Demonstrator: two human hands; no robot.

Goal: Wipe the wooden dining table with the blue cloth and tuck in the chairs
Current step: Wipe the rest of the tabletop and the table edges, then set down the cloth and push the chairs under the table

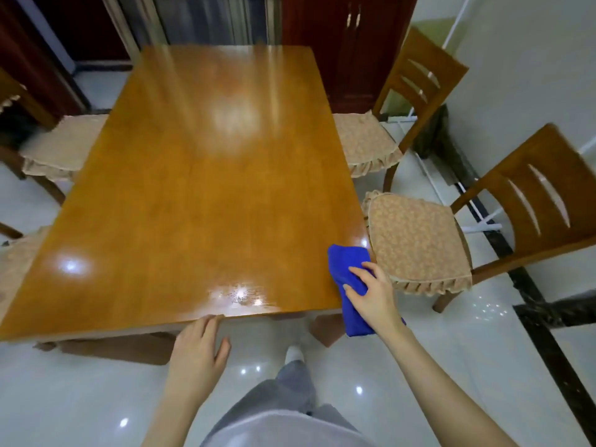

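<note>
**Q:** Where is the blue cloth?

**A:** In my head camera's view, the blue cloth [346, 262] lies bunched on the near right corner of the glossy wooden counter [209, 172]. One end hangs off the near edge.

**Q:** What has hold of it?

**A:** My right grip [371, 295] lies on top of it, fingers spread nearly straight and pressing down. My thumb is hidden, so I cannot tell whether it hooks beneath.

**Q:** And the other one?

**A:** My left grip [196, 353] is relaxed and holds nothing. Its fingertips touch the counter's near edge, left of the cloth, with the thumb apart.

**Q:** The chairs?

**A:** There are four wooden chairs with frilled beige cushions. The near right chair [419, 240] stands just beside the counter's right edge, its whole seat showing. The far right chair [364, 140] sits further along that edge, seat mostly showing. The far left chair [64, 143] and the near left chair [16, 262] meet the counter's left edge, and their seats also show.
</note>
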